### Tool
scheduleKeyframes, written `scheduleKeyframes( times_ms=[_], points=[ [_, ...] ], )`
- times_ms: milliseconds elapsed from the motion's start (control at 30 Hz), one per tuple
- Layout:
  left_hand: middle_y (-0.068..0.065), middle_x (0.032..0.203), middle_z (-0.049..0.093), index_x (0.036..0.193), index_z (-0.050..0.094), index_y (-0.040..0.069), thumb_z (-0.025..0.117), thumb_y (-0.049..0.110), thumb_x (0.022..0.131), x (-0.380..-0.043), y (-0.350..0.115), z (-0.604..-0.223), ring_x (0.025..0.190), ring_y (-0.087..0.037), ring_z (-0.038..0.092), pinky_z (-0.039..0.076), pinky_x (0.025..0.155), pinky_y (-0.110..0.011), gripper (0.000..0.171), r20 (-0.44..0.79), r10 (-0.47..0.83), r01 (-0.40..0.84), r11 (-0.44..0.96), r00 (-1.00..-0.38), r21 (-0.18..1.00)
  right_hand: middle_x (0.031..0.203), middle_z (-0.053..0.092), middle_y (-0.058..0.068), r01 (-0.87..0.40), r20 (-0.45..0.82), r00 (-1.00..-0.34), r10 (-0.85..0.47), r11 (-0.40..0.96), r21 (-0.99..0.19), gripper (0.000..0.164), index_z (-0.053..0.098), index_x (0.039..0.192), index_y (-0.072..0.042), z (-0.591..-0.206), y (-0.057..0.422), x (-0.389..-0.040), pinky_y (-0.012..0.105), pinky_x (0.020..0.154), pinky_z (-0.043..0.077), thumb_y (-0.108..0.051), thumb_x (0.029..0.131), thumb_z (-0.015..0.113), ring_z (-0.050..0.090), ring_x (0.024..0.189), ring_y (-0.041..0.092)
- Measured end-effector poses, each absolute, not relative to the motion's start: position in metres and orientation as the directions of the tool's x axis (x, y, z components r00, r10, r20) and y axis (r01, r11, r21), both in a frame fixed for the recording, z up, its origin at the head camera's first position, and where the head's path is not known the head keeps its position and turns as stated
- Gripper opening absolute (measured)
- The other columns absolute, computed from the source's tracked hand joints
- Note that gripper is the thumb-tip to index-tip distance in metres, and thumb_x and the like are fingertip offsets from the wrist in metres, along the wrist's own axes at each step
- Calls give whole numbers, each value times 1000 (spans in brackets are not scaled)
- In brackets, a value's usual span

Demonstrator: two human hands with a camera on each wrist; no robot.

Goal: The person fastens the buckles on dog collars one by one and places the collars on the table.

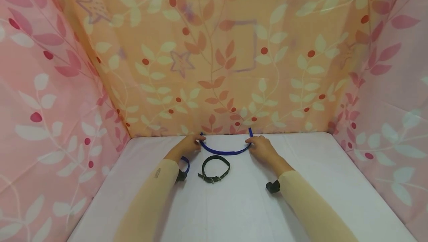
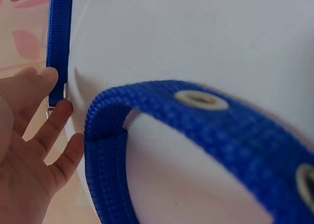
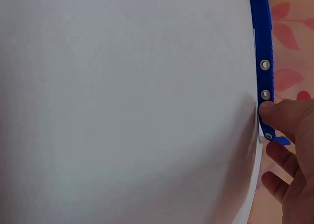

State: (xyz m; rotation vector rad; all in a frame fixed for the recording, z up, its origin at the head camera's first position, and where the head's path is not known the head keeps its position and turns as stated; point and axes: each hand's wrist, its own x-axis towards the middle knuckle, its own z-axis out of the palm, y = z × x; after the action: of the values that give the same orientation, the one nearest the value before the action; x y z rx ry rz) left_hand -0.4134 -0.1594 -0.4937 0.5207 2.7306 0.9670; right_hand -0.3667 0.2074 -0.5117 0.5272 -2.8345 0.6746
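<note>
A blue collar (image 1: 225, 153) hangs in a shallow curve between both hands at the far edge of the table. My left hand (image 1: 190, 144) pinches one end, where a bit of metal buckle (image 2: 49, 111) shows in the left wrist view. With thumb and fingers, my right hand (image 1: 264, 149) pinches the other end, close to its metal eyelets (image 3: 265, 64). A dark buckled collar (image 1: 215, 157) lies in a loop on the table between the forearms. Beside the left wrist is a second blue collar (image 1: 187, 164), looped, with eyelets seen large in the left wrist view.
The white table (image 1: 234, 205) ends at an orange leaf-patterned curtain (image 1: 214, 49) right behind the hands. Pink patterned curtains (image 1: 50, 123) stand at the left and right sides. Dark wrist mounts (image 1: 273, 187) hang under the sleeves.
</note>
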Motion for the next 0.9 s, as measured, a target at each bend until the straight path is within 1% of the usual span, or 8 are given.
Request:
scheduleKeyframes(
  times_ms=[67, 167, 267, 400, 500, 633, 733, 900],
  points=[
    [-10, 131, 64, 138, 65, 12, 72, -4, 89, -414, -158, -493, 110, -26, 60, 54, 91, -39, 52, -70, 391, 261, 725, -918, 637, 120, 74, 9, -393, 266, -913, -309, 839, -376, 36, 75, 120, -10, -512, 206, -368, 53, 102, 46, -2, 85, 71, 61, 115, 35],
    [-8, 131, 66, 136, 66, 11, 73, -5, 87, -415, -157, -493, 108, -25, 60, 53, 92, -38, 53, -75, 392, 263, 735, -917, 625, 114, 75, 8, -417, 275, -901, -335, 843, -341, 31, 77, 114, -9, -513, 204, -370, 53, 98, 48, -1, 84, 74, 63, 111, 35],
    [-8, 131, 67, 134, 67, 9, 74, -6, 84, -414, -156, -493, 110, -25, 61, 51, 99, -40, 52, -70, 400, 280, 746, -914, 604, 111, 76, 6, -415, 263, -903, -341, 853, -317, 26, 79, 108, -11, -513, 204, -371, 53, 97, 46, -4, 84, 78, 63, 110, 34],
    [-11, 129, 69, 130, 69, 6, 73, -6, 85, -412, -157, -491, 119, -29, 62, 46, 110, -44, 47, -51, 415, 320, 769, -908, 553, 109, 75, 3, -396, 254, -909, -329, 872, -287, 20, 80, 104, -15, -513, 208, -372, 52, 95, 43, -8, 85, 80, 63, 110, 32],
    [-12, 126, 71, 127, 71, 5, 73, -5, 85, -411, -162, -491, 123, -30, 62, 44, 112, -46, 43, -47, 421, 347, 801, -906, 489, 106, 75, 2, -399, 264, -906, -332, 877, -268, 16, 80, 99, -17, -513, 215, -373, 50, 91, 41, -9, 85, 81, 62, 107, 31],
    [-8, 123, 72, 123, 74, 10, 75, -2, 85, -415, -172, -494, 122, -29, 63, 45, 110, -47, 40, -48, 386, 333, 847, -921, 414, 100, 75, 1, -417, 298, -892, -340, 874, -250, 11, 80, 92, -18, -513, 226, -374, 50, 88, 38, -10, 85, 81, 58, 101, 29],
    [-3, 119, 74, 118, 76, 17, 77, 3, 84, -418, -180, -497, 119, -27, 64, 47, 107, -47, 37, -41, 340, 302, 879, -939, 368, 97, 75, 0, -405, 307, -894, -325, 880, -249, 9, 80, 90, -20, -513, 235, -375, 50, 89, 36, -13, 84, 82, 56, 99, 27],
    [4, 104, 75, 105, 77, 22, 81, 13, 83, -419, -192, -501, 106, -23, 66, 45, 102, -52, 24, -25, 301, 277, 903, -953, 329, 95, 75, -2, -368, 278, -916, -290, 883, -290, 7, 80, 89, -20, -515, 246, -373, 52, 90, 33, -16, 85, 82, 54, 98, 26]
  ],
)
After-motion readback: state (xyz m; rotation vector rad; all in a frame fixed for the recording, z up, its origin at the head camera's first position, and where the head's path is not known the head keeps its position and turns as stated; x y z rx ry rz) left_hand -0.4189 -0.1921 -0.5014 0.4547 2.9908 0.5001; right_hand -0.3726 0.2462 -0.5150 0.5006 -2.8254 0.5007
